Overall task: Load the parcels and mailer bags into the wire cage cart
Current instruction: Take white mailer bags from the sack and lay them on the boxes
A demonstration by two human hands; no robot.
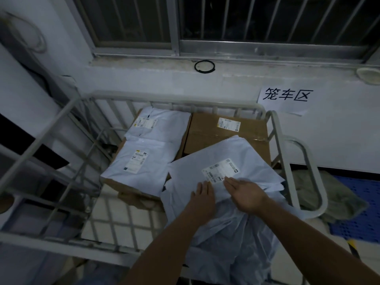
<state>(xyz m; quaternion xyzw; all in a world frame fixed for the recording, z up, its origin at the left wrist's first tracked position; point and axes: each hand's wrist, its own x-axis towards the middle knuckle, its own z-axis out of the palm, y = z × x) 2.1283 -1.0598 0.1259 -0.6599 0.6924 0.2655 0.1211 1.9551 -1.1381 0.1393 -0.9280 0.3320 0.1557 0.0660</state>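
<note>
The wire cage cart (86, 165) stands against the wall under a barred window. Inside it, two white mailer bags (162, 124) (135, 161) lie on a cardboard box at the left, and a brown carton (207, 128) sits at the back right. A large white mailer bag (226, 161) with a shipping label lies tilted over the carton's front. My left hand (202, 195) rests flat on this bag's near edge. My right hand (244, 191) lies on it too, fingers straight, touching the label's corner. More crumpled white bags (232, 239) sit below my forearms.
A paper sign (285, 97) with three characters hangs on the wall right of the cart. A blue plastic pallet (357, 219) and a grey cloth (329, 194) lie on the floor at the right. A black ring (204, 67) rests on the window sill.
</note>
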